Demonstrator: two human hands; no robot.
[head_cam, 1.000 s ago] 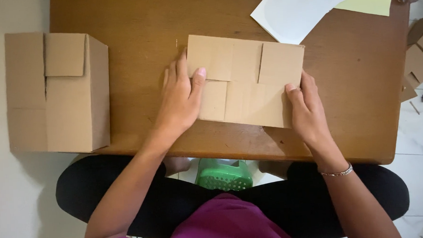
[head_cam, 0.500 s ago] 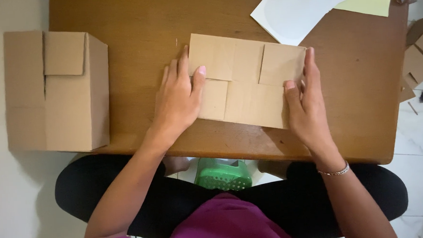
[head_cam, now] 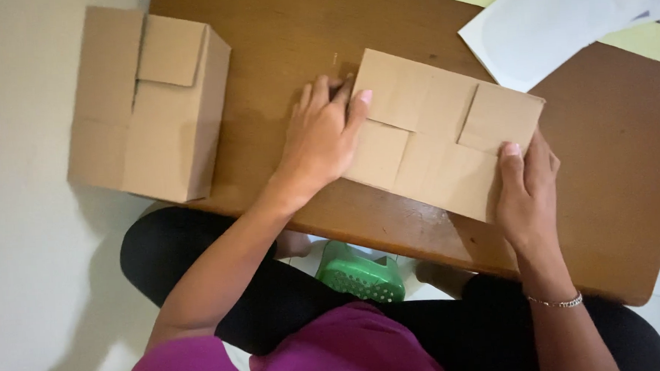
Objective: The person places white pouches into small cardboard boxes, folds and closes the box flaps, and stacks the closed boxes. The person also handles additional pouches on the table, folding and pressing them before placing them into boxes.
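Cardboard box lies near the bench front edge, left hand flat on its flaps, right hand with fingers curled on its corner. Interlocked flaps could spring open if pressure eases; a push could slide it off.

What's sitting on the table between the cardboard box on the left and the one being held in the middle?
Only the left hand, pressed against the held box; otherwise bare wooden table up to the left box, in the head view.
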